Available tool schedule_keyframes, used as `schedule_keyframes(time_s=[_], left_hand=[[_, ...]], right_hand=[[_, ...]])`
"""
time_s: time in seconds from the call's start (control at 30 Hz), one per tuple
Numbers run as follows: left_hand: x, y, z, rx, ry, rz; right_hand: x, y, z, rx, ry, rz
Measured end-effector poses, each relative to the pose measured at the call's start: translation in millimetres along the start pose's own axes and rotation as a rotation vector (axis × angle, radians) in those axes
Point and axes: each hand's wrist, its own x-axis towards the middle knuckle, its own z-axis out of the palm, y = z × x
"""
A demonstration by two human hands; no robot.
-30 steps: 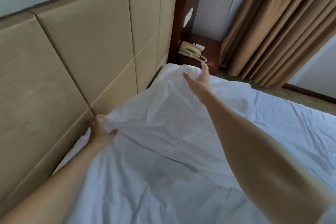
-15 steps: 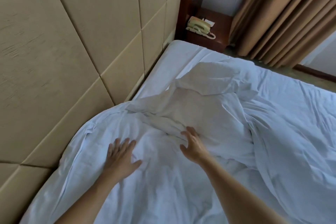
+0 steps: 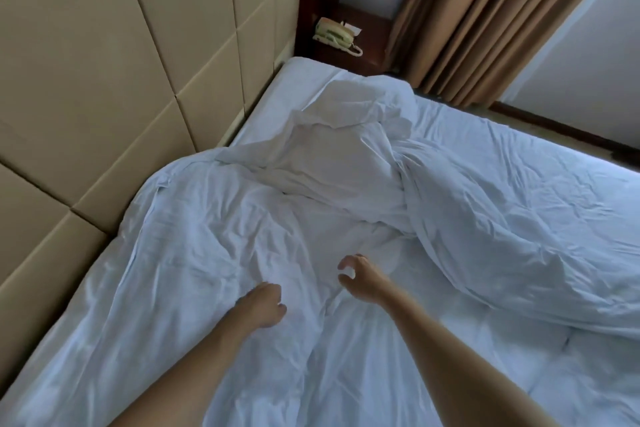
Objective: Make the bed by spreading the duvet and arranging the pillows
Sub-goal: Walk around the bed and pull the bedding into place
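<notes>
A white duvet [image 3: 194,253] lies crumpled over the bed, bunched into folds near the headboard and rolled into a thick ridge [image 3: 485,236] on the right. The bare white sheet [image 3: 304,80] shows at the far corner of the mattress. My left hand [image 3: 261,303] hovers over the duvet with its fingers curled loosely and holds nothing. My right hand [image 3: 360,279] is just beside it, fingers hooked and apart, empty, above the cloth. No pillow is in view.
A padded beige headboard [image 3: 121,80] runs along the left. A dark wooden nightstand [image 3: 370,45] with a beige telephone [image 3: 334,35] stands past the bed's far corner. Brown curtains [image 3: 485,17] hang at the back right, with floor beyond the bed's far edge.
Both hands let go of the duvet's top edge near the headboard, pressed flat on the cloth, and have now pulled back toward me with fingers curled. The duvet's edge dropped into folds.
</notes>
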Motion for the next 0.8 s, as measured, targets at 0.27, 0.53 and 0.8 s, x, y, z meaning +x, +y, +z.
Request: schedule_keyframes(time_s=[0.27,0.53,0.8], left_hand=[[-77.5,60.9,97.3,-0.106,-0.181,0.033],[-146.1,146.4,164.1,-0.179,-0.103,-0.020],[-202.7,253.8,246.1,-0.150,-0.153,-0.034]], right_hand=[[-125.6,122.9,28.3,-0.023,-0.143,0.226],[-226.4,221.2,23.2,0.001,-0.147,0.163],[-321.3,335.3,14.3,-0.050,-0.165,0.173]])
